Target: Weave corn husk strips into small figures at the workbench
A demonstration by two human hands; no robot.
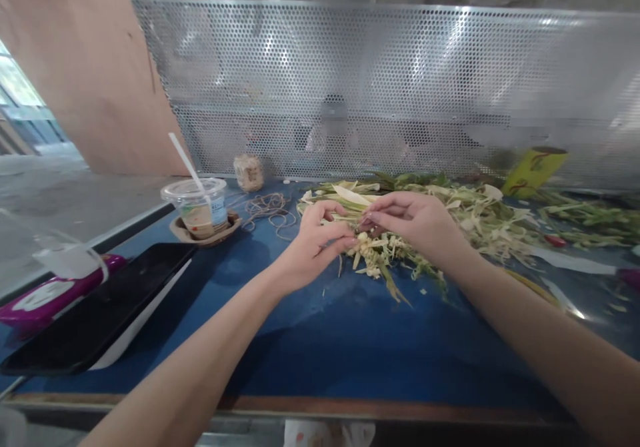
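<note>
My left hand is closed, its thumb and fingers pinched together over the blue table. Close beside it, my right hand is also closed, with thumb and forefinger pressed together. The fingertips almost meet, and whatever small piece is between them is too hidden to make out. Right at the fingertips lies a clump of pale, curled plant bits with a dry leaf tip pointing forward. Behind both hands spreads a heap of cut green stems and leaves, partly covered by my right hand.
To the left are a lidded plastic cup with a straw, a coil of twine, a black tray and a purple packet. A yellow tube and a knife lie right. A perforated metal screen stands behind.
</note>
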